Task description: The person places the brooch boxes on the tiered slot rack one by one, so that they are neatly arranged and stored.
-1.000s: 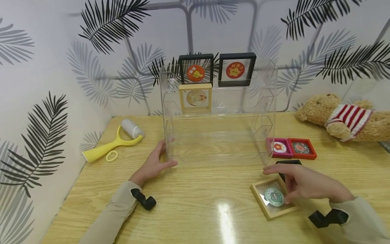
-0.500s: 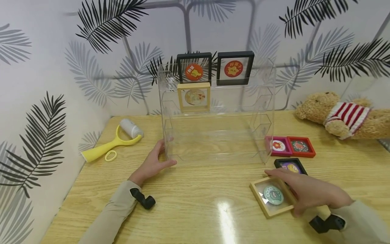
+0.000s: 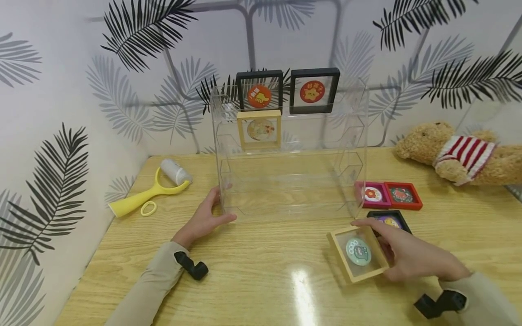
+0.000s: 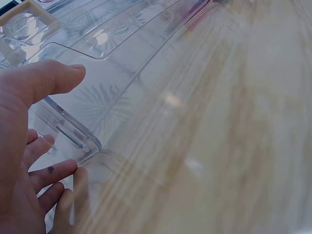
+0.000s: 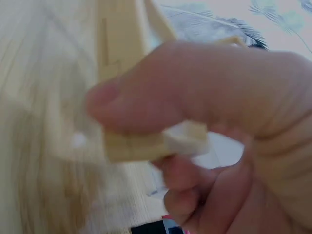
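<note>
My right hand (image 3: 416,251) grips a light wooden picture frame (image 3: 346,267) by its right side, with the thumb along the frame's edge in the right wrist view. A round green sticker (image 3: 358,251) with a cartoon shows in the frame, which is tilted up off the table. My left hand (image 3: 204,217) holds the lower left side of a clear acrylic display rack (image 3: 293,213), thumb in front and fingers around behind the side panel. Two black frames (image 3: 311,110) stand on the rack's top tier, and another wooden frame (image 3: 259,146) stands below the left one.
Behind my right hand lie a black frame (image 3: 401,219), a magenta frame (image 3: 383,194) and a red frame (image 3: 416,199). A teddy bear (image 3: 469,154) lies at the right back. At the left are a yellow slingshot-shaped handle (image 3: 138,197), a grey roller (image 3: 174,171) and a yellow ring (image 3: 148,208).
My right hand has taken hold of the wooden frame, lifted it off the table and tilted it up, slightly leftward. My left hand stays at the rack.
</note>
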Tool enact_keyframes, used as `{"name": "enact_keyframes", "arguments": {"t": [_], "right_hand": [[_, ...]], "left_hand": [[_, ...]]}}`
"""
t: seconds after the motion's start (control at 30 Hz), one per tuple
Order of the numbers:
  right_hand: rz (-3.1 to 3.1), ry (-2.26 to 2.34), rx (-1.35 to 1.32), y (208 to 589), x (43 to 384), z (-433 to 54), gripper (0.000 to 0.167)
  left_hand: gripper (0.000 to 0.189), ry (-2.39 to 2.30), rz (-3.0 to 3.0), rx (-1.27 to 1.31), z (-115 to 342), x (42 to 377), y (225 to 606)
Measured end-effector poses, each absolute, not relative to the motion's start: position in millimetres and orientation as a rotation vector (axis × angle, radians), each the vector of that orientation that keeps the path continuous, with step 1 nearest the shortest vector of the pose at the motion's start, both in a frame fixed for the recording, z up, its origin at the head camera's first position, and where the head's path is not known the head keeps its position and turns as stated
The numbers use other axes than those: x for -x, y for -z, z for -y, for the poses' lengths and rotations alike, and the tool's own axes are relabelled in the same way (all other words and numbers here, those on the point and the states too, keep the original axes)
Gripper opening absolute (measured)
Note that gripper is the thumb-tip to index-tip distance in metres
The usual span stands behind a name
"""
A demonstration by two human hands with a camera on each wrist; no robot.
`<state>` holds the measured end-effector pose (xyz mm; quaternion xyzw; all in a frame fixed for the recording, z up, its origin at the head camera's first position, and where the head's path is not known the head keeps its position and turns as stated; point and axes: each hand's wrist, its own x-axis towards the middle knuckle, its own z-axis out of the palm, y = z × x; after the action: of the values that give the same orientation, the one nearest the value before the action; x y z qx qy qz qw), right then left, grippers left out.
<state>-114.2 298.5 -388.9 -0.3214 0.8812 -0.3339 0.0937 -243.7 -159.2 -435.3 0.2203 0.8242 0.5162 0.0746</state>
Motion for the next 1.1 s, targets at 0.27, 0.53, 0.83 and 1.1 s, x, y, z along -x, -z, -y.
{"name": "enact_keyframes", "arguments": {"t": [0.27,0.53,0.83,1.1], "right_hand": [[-2.138,1.673,0.913,389,126,-305,0.075],[-2.371,1.730,0.812,388,132,-292,0.032],[-2.470,1.700,0.893,362,149,-273,0.029],[-2.583,1.688,1.009,316,175,-266,0.027]], "left_hand": [[0.080,-1.519,-2.496,-0.630,158,243,433],[0.081,-1.511,-2.497,-0.613,159,242,433],[0.081,-1.512,-2.499,-0.626,158,242,433],[0.079,-1.538,-2.493,-0.663,161,244,434]]}}
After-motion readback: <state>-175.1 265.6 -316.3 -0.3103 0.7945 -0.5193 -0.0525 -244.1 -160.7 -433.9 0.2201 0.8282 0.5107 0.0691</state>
